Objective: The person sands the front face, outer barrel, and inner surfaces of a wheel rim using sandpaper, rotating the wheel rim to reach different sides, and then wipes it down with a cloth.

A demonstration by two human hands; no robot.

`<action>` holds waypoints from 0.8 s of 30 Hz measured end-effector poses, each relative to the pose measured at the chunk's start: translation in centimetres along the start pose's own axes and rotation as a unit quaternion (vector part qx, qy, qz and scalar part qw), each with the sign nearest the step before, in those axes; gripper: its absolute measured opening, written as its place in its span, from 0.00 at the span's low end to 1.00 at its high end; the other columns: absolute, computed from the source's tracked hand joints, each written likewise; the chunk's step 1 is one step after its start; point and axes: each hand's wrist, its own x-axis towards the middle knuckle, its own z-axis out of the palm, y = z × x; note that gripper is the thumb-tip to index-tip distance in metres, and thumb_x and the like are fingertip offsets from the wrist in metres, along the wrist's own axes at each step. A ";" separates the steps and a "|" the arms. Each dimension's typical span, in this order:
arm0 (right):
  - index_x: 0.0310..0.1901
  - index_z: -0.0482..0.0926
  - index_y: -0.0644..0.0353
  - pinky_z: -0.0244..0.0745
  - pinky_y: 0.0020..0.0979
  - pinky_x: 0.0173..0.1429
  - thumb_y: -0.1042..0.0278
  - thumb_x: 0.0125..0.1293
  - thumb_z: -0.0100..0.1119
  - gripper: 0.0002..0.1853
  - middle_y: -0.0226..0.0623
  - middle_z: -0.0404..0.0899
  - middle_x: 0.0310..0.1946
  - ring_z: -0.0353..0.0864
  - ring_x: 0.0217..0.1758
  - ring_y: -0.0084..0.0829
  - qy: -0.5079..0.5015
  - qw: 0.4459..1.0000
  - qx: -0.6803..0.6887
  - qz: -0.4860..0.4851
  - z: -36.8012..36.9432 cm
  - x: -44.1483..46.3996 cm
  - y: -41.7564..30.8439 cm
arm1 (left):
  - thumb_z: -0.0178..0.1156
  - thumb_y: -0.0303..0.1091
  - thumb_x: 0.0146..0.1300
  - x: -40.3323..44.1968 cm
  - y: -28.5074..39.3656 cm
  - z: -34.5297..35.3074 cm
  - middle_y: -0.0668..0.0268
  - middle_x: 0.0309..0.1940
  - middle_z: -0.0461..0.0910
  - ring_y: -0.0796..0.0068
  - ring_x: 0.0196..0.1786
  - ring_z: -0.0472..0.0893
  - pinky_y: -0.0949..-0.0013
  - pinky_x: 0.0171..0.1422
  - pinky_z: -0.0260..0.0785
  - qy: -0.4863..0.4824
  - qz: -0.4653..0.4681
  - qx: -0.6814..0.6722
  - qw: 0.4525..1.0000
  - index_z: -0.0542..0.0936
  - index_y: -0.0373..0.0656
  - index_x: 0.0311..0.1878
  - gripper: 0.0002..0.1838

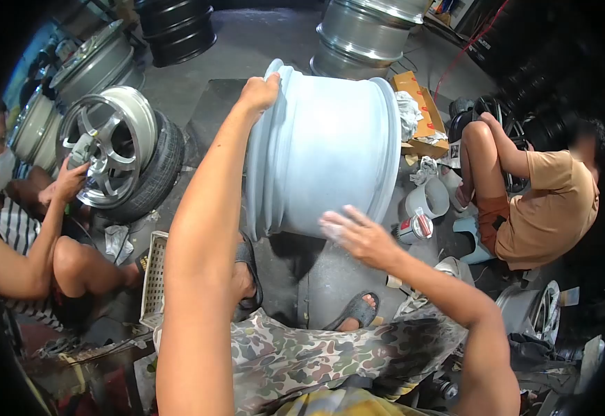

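A pale blue-white wheel rim is held up in front of me, its barrel facing me. My left hand is wrapped over the rim's flange at the upper left. Fingers stretched, my right hand is at the lower edge of the barrel, and its fingertips look dusted with white powder. Whether those fingertips touch the barrel or hover just off it, I cannot tell. The underside of the rim is hidden.
At left, a person holds a tool against a silver spoked wheel resting on a tyre. Another person sits at right near a white bucket, a tin can and a cardboard box. Stacked rims stand behind.
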 end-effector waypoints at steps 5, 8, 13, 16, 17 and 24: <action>0.60 0.82 0.55 0.72 0.47 0.71 0.70 0.64 0.63 0.21 0.39 0.83 0.58 0.80 0.65 0.41 0.092 0.982 -0.119 0.114 -7.1 2.5 9.6 | 0.53 0.56 0.74 1.6 -1.7 0.1 0.33 0.63 0.75 0.49 0.68 0.76 0.57 0.71 0.66 -0.024 -0.003 -0.031 0.999 0.72 0.15 0.63 0.41; 0.39 0.85 0.64 0.76 0.47 0.56 0.64 0.71 0.57 0.12 0.50 0.84 0.42 0.82 0.49 0.53 0.048 0.946 -0.015 0.322 -8.7 9.1 17.0 | 0.52 0.54 0.75 -1.0 0.3 -0.8 0.32 0.62 0.75 0.46 0.68 0.76 0.56 0.71 0.66 -0.013 -0.010 -0.020 1.000 0.73 0.16 0.62 0.39; 0.37 0.84 0.66 0.76 0.48 0.55 0.70 0.67 0.58 0.09 0.51 0.81 0.45 0.79 0.55 0.50 0.177 0.919 -0.065 0.345 -3.9 12.6 13.1 | 0.52 0.57 0.74 -0.1 0.1 -1.1 0.34 0.63 0.75 0.48 0.69 0.75 0.55 0.71 0.66 -0.027 -0.018 -0.007 0.999 0.72 0.17 0.64 0.41; 0.58 0.81 0.63 0.74 0.48 0.67 0.73 0.65 0.59 0.19 0.50 0.79 0.51 0.77 0.60 0.50 0.220 0.927 -0.092 0.289 -1.2 7.9 3.9 | 0.52 0.58 0.74 -0.2 0.1 -0.9 0.34 0.63 0.75 0.47 0.69 0.76 0.54 0.71 0.66 -0.016 -0.016 0.020 1.000 0.72 0.18 0.64 0.41; 0.61 0.79 0.62 0.69 0.50 0.74 0.72 0.64 0.60 0.22 0.48 0.78 0.56 0.75 0.67 0.48 0.212 0.932 -0.130 0.264 0.4 5.4 0.9 | 0.52 0.58 0.74 0.2 0.0 -0.8 0.34 0.63 0.76 0.47 0.68 0.76 0.54 0.70 0.66 -0.010 -0.012 0.023 1.000 0.73 0.18 0.63 0.41; 0.62 0.79 0.58 0.55 0.55 0.82 0.69 0.64 0.58 0.23 0.36 0.75 0.64 0.65 0.77 0.40 -0.031 0.993 -0.094 0.067 1.2 -6.6 -2.2 | 0.52 0.60 0.73 -2.1 0.3 -1.1 0.35 0.56 0.80 0.50 0.64 0.80 0.56 0.67 0.69 0.027 0.008 0.049 0.998 0.78 0.19 0.56 0.40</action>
